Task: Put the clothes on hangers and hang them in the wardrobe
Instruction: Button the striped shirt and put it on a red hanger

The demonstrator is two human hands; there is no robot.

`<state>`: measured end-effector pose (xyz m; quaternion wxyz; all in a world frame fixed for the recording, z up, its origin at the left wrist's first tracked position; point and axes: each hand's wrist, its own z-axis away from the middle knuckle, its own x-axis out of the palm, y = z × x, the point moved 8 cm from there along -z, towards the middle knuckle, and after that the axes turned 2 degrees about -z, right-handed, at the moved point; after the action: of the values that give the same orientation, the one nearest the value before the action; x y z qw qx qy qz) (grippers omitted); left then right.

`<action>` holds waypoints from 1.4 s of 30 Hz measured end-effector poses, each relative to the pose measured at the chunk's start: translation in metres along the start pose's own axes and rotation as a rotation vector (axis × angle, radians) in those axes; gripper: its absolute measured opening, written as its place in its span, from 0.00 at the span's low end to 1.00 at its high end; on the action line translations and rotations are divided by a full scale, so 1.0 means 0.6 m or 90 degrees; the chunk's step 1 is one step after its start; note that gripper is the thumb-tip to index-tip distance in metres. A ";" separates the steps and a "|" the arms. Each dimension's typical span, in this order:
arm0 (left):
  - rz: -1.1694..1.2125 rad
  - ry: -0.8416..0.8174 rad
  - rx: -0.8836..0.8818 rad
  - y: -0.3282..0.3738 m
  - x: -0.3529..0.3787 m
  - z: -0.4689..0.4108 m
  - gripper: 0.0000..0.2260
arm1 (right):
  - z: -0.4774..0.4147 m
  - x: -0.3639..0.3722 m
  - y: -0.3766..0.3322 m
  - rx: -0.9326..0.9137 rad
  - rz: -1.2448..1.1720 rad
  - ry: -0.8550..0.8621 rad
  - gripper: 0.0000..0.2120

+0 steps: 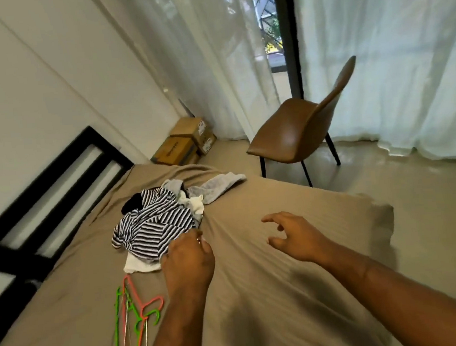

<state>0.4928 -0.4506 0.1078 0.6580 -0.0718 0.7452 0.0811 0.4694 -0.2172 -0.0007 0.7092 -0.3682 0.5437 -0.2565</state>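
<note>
Left hand (187,260) down at the near edge of the striped top (154,227), fingers curled against it, can't tell if actually pinching. Right hand (292,238) spread loose above the bed (272,305), holding nothing. Top on the clothes (214,187) pile mid-bed. Hangers (151,301) flat on the bed, near left. Chair (295,137) on the floor, far right.

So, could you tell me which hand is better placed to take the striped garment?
Left. The left hand is at the near edge of the striped garment; the right hand hovers open over bare sheet, apart from it.
</note>
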 end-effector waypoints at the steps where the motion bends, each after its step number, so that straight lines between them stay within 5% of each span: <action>1: -0.001 0.002 0.007 0.016 0.005 -0.008 0.11 | -0.003 -0.005 0.008 0.005 -0.015 0.027 0.24; 5: -0.024 -0.009 0.098 0.068 0.071 -0.042 0.12 | 0.001 -0.007 0.043 -0.012 -0.059 0.124 0.26; 12: -0.052 -0.081 0.363 0.120 0.307 -0.118 0.15 | -0.027 0.038 0.161 0.004 0.091 0.243 0.29; 18: 0.021 -0.078 0.521 0.128 0.540 -0.179 0.16 | -0.059 0.204 0.243 0.077 0.080 0.321 0.29; 22: 0.125 -0.018 0.608 0.066 0.584 -0.200 0.16 | -0.107 0.304 0.209 0.080 0.132 0.334 0.29; 27: 0.173 0.084 0.620 -0.086 0.560 -0.236 0.17 | -0.187 0.409 0.090 0.027 0.200 0.321 0.29; 31: 0.115 0.161 0.489 -0.240 0.536 -0.291 0.20 | -0.203 0.480 0.009 -0.013 0.229 0.301 0.27; 35: -0.074 -0.081 0.416 -0.366 0.581 -0.342 0.43 | -0.182 0.527 -0.037 -0.036 0.238 0.304 0.27; 37: -0.173 -0.135 0.469 -0.395 0.596 -0.337 0.36 | -0.170 0.542 -0.049 -0.034 0.239 0.296 0.29; 40: -0.142 0.002 0.475 -0.407 0.562 -0.335 0.13 | -0.147 0.555 -0.062 -0.028 0.244 0.279 0.33; 42: -0.080 0.069 0.461 -0.402 0.528 -0.332 0.09 | -0.132 0.556 -0.062 -0.021 0.245 0.272 0.32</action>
<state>0.3122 -0.7291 -0.1887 0.6041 0.1160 0.7534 -0.2324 0.4873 -0.5138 -0.1762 0.6078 -0.2076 0.7450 -0.1800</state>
